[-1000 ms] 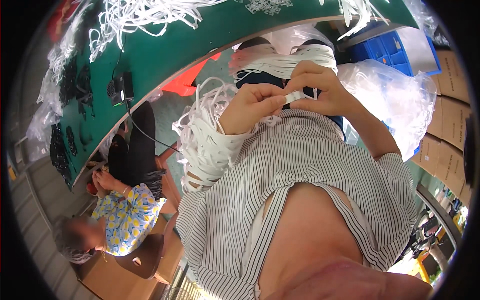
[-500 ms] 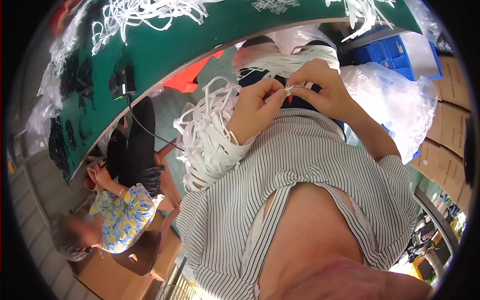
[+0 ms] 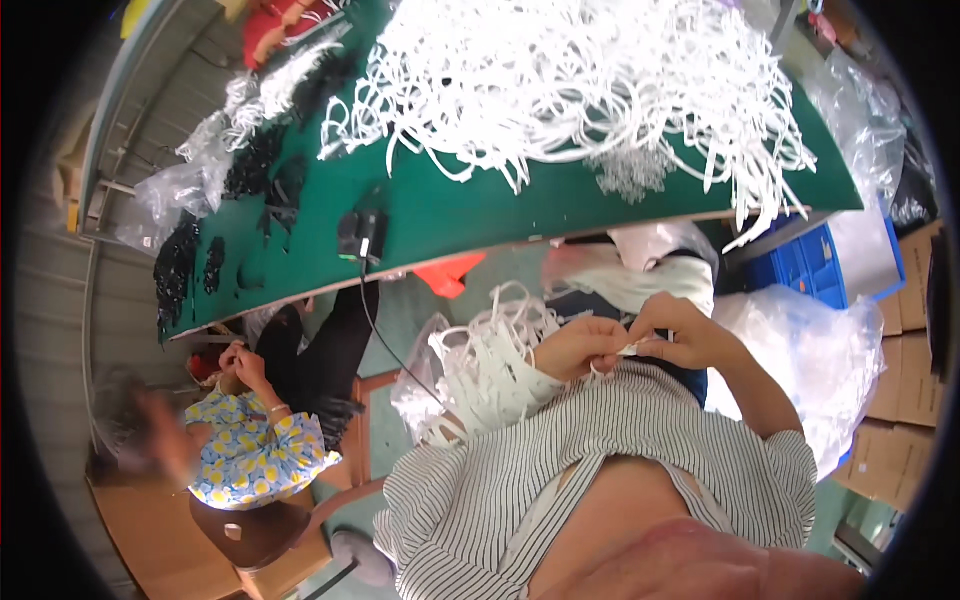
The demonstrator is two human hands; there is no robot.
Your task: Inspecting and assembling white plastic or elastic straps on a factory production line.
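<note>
Over my lap, my left hand and my right hand meet with their fingertips pinched on a small white strap end. Its exact shape is mostly hidden by the fingers. Several white straps hang in a thick bundle around my left forearm. Another pale bundle lies across my knees, just beyond the hands.
A green table carries a large heap of white straps, small clear pieces, black pieces and a black adapter with a cable. At right are clear plastic bags, a blue bin and cartons. A co-worker sits at left.
The view has tipped up, bringing more of the table and its strap heap into sight. My hands now appear lower and further right, still together at the small white strap end.
</note>
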